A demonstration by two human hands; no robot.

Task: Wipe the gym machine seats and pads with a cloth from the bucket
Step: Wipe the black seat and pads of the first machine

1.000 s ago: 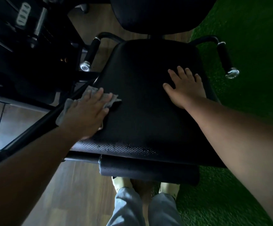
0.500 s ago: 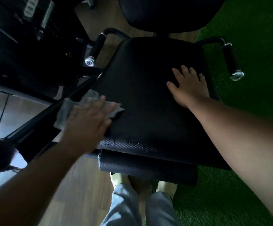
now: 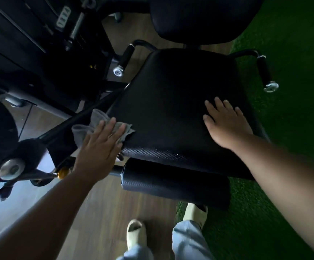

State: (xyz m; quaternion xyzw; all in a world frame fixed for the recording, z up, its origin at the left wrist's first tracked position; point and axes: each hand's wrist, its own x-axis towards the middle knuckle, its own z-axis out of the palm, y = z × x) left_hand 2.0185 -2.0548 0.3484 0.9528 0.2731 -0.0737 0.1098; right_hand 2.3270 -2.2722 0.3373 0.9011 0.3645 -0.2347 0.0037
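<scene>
left hand (image 3: 98,152): fingers straight, pressing grey cloth (image 3: 96,126) at seat (image 3: 171,102) left edge; right hand (image 3: 225,124): fingers spread, lying flat near seat's right edge

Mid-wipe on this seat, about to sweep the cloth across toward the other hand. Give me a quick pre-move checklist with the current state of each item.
1. Cloth under the left hand: ok, flat fingers press it onto the seat's left edge.
2. Cloth fully on the seat: not ok, part of it hangs off the left edge over the frame bar.
3. Sweep path clear: not ok, the right hand rests flat on the seat's right side.
4. Cloth damp enough: cannot tell.
5. Seat areas already wiped: cannot tell, too dark.
6. Roller pad in front clear of the hands: ok, neither hand touches it.
</scene>
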